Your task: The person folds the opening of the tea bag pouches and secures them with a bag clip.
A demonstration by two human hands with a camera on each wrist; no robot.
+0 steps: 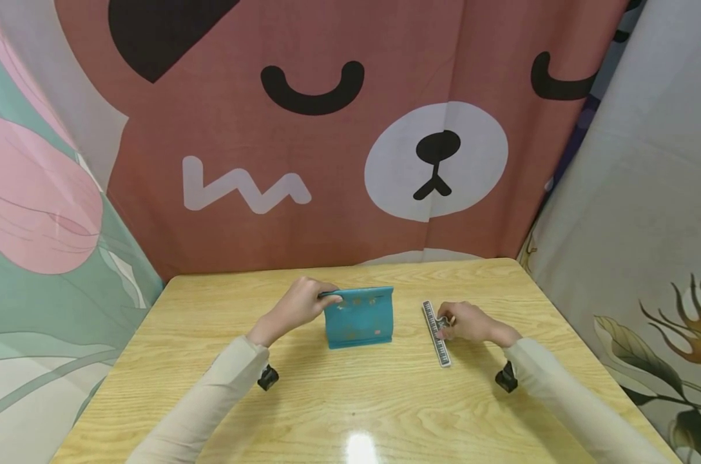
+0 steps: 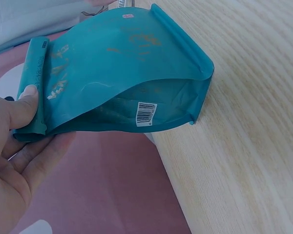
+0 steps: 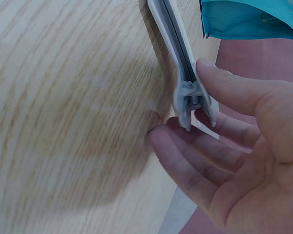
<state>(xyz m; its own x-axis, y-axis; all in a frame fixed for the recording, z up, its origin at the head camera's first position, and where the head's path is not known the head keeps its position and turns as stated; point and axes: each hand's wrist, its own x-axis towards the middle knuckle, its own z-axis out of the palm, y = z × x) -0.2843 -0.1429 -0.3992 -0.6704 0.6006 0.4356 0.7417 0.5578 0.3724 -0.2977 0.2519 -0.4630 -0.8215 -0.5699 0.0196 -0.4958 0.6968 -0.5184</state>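
Observation:
A teal pouch [image 1: 359, 325] with gold markings stands on the table, its top edge folded over. My left hand [image 1: 295, 304] grips the folded top at its left corner, thumb on the near side and fingers behind. In the left wrist view, the pouch's [image 2: 100, 85] side gusset bulges and carries a barcode label. To the right of the pouch, my right hand [image 1: 471, 322] pinches a long bag clip [image 1: 434, 327] patterned like piano keys. In the right wrist view, the thumb and fingers hold the clip [image 3: 172, 36] by its spring end, low over the wood.
The wooden table [image 1: 350, 399] ends at a far edge against a curtain [image 1: 327, 232] with a bear face. Patterned cloths hang at the left and right sides. A small black device [image 1: 506, 378] sits under the right wrist, another [image 1: 267, 377] under the left.

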